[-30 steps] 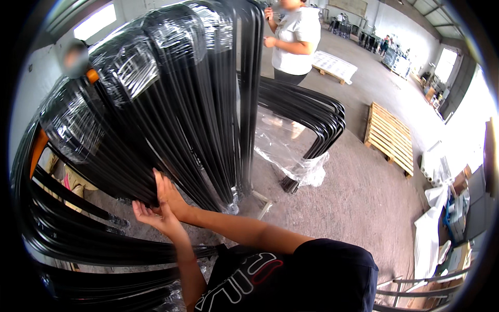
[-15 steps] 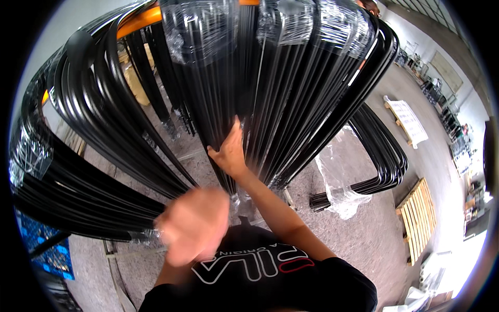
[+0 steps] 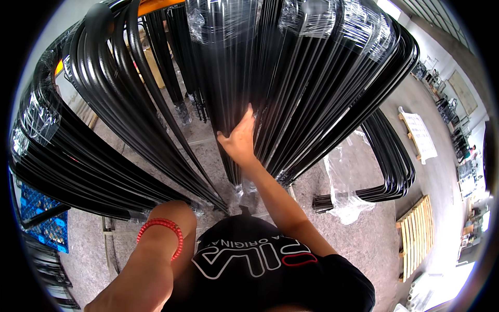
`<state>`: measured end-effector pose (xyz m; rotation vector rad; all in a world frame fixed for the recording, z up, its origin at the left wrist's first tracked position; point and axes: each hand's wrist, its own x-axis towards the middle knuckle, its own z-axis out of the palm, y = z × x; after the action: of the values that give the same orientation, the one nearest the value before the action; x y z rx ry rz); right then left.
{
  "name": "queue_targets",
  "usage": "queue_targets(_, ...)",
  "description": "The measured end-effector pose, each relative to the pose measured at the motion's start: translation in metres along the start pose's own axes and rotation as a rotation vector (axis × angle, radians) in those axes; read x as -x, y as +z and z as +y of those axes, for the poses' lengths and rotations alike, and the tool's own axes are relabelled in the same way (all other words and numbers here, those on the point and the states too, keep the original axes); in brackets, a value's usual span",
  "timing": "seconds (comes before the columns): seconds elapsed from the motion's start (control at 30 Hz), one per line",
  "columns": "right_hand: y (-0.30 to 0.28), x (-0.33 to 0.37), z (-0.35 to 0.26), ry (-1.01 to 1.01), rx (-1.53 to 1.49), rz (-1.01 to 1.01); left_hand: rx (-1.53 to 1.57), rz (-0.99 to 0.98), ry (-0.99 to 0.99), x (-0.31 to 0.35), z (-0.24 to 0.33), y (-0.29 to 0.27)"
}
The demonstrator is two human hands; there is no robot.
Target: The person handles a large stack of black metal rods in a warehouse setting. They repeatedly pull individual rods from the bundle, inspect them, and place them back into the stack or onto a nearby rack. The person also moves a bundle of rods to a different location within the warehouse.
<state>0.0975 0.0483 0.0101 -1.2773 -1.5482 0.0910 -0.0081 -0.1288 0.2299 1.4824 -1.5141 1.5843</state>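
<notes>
Concrete floor (image 3: 364,244) below — fingers (image 3: 248,115) against wrapped black tubes (image 3: 244,62).

Right hand (image 3: 240,139) raised ahead of the body, arm extended up and forward, fingers held together and pointing upward, palm pressed flat, thumb spread to the left. Left forearm drawn in close below, elbow bent; left hand hidden, grip not determinable.

I see a wooden pallet (image 3: 416,236) on the concrete floor (image 3: 364,244) at lower right. A second pallet with a white sheet (image 3: 417,136) lies farther right. Loose clear plastic wrap (image 3: 340,182) lies on the floor. A blue crate (image 3: 44,221) sits at lower left.
</notes>
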Motion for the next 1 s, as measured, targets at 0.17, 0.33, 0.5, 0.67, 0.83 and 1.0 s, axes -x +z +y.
queue_targets(0.17,-0.005,-0.001,0.005,0.031,-0.03,0.009,-0.114,0.007,-0.053,0.023,-0.019,-0.002)
queue_targets(0.33,-0.002,-0.001,0.004,0.008,-0.021,0.021,-0.488,0.401,-1.04,0.114,0.005,-0.028)
queue_targets(0.5,-0.002,0.001,0.009,0.008,-0.137,-0.012,-1.533,0.485,-1.111,0.231,-0.013,-0.049)
queue_targets(0.67,-0.001,0.003,0.011,0.021,-0.078,0.007,-1.707,0.394,-1.111,0.278,-0.017,-0.065)
queue_targets(0.83,-0.004,0.003,0.015,0.011,-0.077,0.035,-1.617,0.585,-1.129,0.256,-0.037,-0.072)
queue_targets(1.0,-0.004,0.007,0.024,-0.029,-0.137,0.052,-1.611,0.644,-0.958,0.246,-0.058,-0.084)
